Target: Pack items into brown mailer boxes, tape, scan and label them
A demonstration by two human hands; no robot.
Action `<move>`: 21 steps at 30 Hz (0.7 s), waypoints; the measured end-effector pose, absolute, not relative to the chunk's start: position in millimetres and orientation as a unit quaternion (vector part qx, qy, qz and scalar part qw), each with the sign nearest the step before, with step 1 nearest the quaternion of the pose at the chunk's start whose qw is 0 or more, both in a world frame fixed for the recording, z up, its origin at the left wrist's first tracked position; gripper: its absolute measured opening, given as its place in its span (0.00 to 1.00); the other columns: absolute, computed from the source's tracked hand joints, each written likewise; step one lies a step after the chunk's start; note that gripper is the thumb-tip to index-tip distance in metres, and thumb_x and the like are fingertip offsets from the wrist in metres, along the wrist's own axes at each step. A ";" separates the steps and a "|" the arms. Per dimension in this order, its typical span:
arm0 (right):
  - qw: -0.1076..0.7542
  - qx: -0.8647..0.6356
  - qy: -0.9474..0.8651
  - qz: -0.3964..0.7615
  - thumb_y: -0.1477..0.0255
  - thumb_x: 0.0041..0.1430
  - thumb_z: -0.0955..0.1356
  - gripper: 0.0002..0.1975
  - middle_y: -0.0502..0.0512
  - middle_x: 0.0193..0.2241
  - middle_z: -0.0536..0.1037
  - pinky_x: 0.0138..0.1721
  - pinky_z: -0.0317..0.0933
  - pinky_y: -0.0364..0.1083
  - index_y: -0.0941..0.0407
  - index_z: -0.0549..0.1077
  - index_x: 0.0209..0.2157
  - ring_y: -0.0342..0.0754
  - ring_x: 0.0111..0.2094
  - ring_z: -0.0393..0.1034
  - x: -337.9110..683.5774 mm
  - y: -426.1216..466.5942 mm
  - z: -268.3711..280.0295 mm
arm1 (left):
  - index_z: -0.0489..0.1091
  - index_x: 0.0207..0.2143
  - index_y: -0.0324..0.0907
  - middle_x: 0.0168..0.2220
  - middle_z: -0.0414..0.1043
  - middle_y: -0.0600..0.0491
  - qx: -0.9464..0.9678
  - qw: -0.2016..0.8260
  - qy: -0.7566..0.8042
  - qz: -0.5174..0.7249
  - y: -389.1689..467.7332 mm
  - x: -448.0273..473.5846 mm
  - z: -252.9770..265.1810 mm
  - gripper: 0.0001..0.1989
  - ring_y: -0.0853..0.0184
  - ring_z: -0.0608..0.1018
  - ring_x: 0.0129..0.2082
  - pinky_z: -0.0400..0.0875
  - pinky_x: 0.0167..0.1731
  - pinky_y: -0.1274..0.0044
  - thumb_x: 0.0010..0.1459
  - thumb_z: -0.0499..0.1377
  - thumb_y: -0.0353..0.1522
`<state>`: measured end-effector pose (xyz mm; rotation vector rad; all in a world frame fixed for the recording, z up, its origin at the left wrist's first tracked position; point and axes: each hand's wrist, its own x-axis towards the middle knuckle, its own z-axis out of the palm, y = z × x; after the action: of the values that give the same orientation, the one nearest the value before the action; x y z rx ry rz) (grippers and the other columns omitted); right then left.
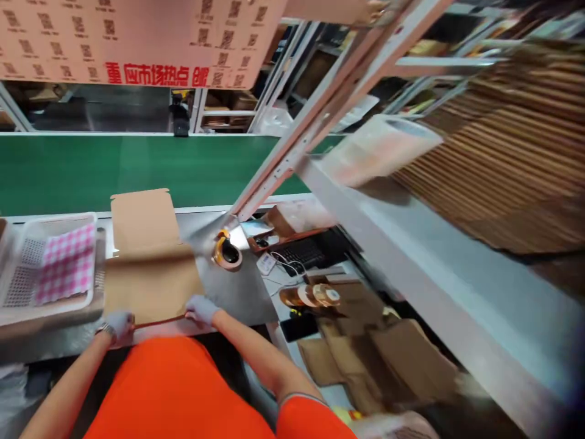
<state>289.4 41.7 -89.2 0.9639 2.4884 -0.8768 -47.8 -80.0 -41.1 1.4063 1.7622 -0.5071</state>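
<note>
while the left hand and the right hand grip its near edge, the cardboard carton lies on the table

as i watch from far off through the head view, i have both gloved hands on the carton, straight in front of the orange shirt. the left hand, a watch at its wrist, is pinched on the near left corner; the right hand has its fingers curled on the near right corner. beyond them, the far panel of the carton reaches back over the edge of the green belt.

to the left of the carton i see a white basket with a pink checked cloth in it. to the right, near the carton but apart from it, sits an orange tape dispenser. further right i make out a dark keyboard, an amber bottle lying on its side, a dark phone and flat cardboard pieces. on the pale shelf above those rests a roll of clear film, beside a tall stack of cardboard, blurred at my right.
</note>
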 end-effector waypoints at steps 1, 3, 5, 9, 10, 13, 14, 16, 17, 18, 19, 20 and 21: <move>0.173 0.345 0.867 -0.315 0.67 0.68 0.75 0.09 0.56 0.37 0.91 0.38 0.62 0.44 0.53 0.92 0.42 0.51 0.39 0.80 288.8 44.2 -90.1 | 0.84 0.39 0.43 0.44 0.89 0.47 0.544 0.403 0.709 -0.199 -76.6 -49.3 -41.1 0.06 0.57 0.88 0.50 0.75 0.47 0.74 0.63 0.65 0.31; 0.187 0.362 0.853 -0.326 0.67 0.67 0.76 0.09 0.54 0.35 0.90 0.35 0.59 0.44 0.52 0.92 0.43 0.49 0.36 0.78 286.0 48.9 -92.3 | 0.85 0.42 0.42 0.47 0.90 0.44 0.518 0.401 0.729 -0.201 -73.3 -52.1 -42.0 0.08 0.56 0.89 0.51 0.77 0.48 0.73 0.63 0.66 0.31; 0.196 0.379 0.843 -0.328 0.68 0.65 0.78 0.07 0.54 0.34 0.88 0.34 0.57 0.44 0.53 0.92 0.41 0.48 0.34 0.76 280.9 52.2 -93.6 | 0.84 0.48 0.41 0.52 0.89 0.40 0.499 0.377 0.756 -0.196 -73.2 -52.6 -41.5 0.13 0.53 0.89 0.53 0.78 0.50 0.72 0.61 0.69 0.34; 0.193 0.417 0.836 -0.301 0.67 0.57 0.83 0.10 0.58 0.44 0.87 0.38 0.58 0.45 0.56 0.89 0.38 0.50 0.41 0.75 270.1 57.9 -91.5 | 0.73 0.69 0.32 0.75 0.70 0.25 0.506 0.254 0.806 -0.172 -72.5 -47.3 -40.2 0.48 0.41 0.75 0.74 0.74 0.66 0.66 0.48 0.81 0.37; 0.186 0.428 0.835 -0.291 0.65 0.53 0.85 0.16 0.59 0.48 0.85 0.40 0.59 0.46 0.56 0.89 0.41 0.52 0.44 0.75 268.1 59.7 -90.2 | 0.67 0.74 0.30 0.80 0.60 0.21 0.505 0.238 0.812 -0.174 -71.6 -46.4 -41.7 0.57 0.36 0.67 0.80 0.69 0.72 0.63 0.45 0.83 0.37; 0.164 0.454 0.834 -0.267 0.62 0.42 0.90 0.35 0.62 0.56 0.81 0.45 0.59 0.46 0.58 0.86 0.52 0.54 0.50 0.71 264.3 65.3 -86.0 | 0.54 0.82 0.28 0.85 0.37 0.16 0.485 0.243 0.819 -0.187 -69.5 -47.4 -51.7 0.72 0.28 0.47 0.86 0.55 0.81 0.53 0.42 0.85 0.39; 0.161 0.458 0.833 -0.264 0.62 0.41 0.90 0.37 0.62 0.56 0.80 0.45 0.58 0.46 0.58 0.85 0.53 0.54 0.51 0.70 263.6 66.8 -84.9 | 0.54 0.82 0.29 0.85 0.36 0.16 0.479 0.252 0.820 -0.186 -69.2 -48.9 -55.8 0.72 0.28 0.46 0.86 0.53 0.81 0.52 0.42 0.85 0.39; 0.162 0.462 0.831 -0.263 0.62 0.40 0.91 0.37 0.61 0.54 0.79 0.44 0.56 0.47 0.59 0.84 0.51 0.52 0.49 0.68 262.6 69.0 -84.1 | 0.56 0.82 0.32 0.85 0.39 0.17 0.475 0.267 0.819 -0.179 -69.3 -52.0 -62.9 0.70 0.28 0.47 0.86 0.52 0.81 0.51 0.43 0.84 0.38; 0.163 0.462 0.830 -0.266 0.63 0.40 0.90 0.36 0.60 0.53 0.78 0.44 0.55 0.47 0.59 0.84 0.50 0.52 0.48 0.67 262.3 69.7 -84.3 | 0.57 0.81 0.33 0.85 0.40 0.18 0.473 0.271 0.819 -0.179 -69.6 -53.2 -65.3 0.68 0.27 0.47 0.86 0.52 0.81 0.51 0.43 0.84 0.37; 0.164 0.460 0.830 -0.269 0.63 0.40 0.90 0.35 0.59 0.52 0.78 0.44 0.53 0.47 0.59 0.84 0.49 0.51 0.47 0.66 262.0 70.3 -84.8 | 0.58 0.81 0.33 0.85 0.41 0.19 0.472 0.273 0.819 -0.181 -69.8 -54.0 -66.9 0.67 0.27 0.47 0.86 0.52 0.81 0.52 0.43 0.84 0.36; 0.165 0.458 0.830 -0.272 0.63 0.40 0.90 0.35 0.59 0.51 0.78 0.44 0.53 0.47 0.59 0.83 0.48 0.51 0.46 0.65 261.7 70.9 -85.7 | 0.59 0.81 0.32 0.85 0.41 0.18 0.473 0.272 0.818 -0.182 -70.0 -54.3 -67.6 0.67 0.27 0.47 0.86 0.52 0.81 0.52 0.43 0.84 0.36; 0.165 0.456 0.830 -0.274 0.64 0.39 0.91 0.35 0.58 0.51 0.78 0.44 0.52 0.47 0.58 0.83 0.48 0.50 0.46 0.64 261.5 71.6 -86.8 | 0.59 0.80 0.30 0.85 0.41 0.17 0.476 0.270 0.817 -0.183 -69.9 -54.2 -67.6 0.68 0.27 0.47 0.86 0.52 0.81 0.53 0.42 0.84 0.36; 0.165 0.455 0.830 -0.276 0.64 0.39 0.91 0.35 0.58 0.51 0.78 0.44 0.52 0.47 0.58 0.83 0.47 0.51 0.46 0.64 261.3 72.2 -87.8 | 0.58 0.80 0.28 0.85 0.40 0.16 0.479 0.266 0.816 -0.183 -69.7 -53.9 -67.2 0.69 0.26 0.46 0.86 0.52 0.81 0.53 0.41 0.85 0.37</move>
<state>261.3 72.2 -87.8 1.2967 2.3654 -0.7866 -53.9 -69.7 -67.2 1.2941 2.2032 -0.4932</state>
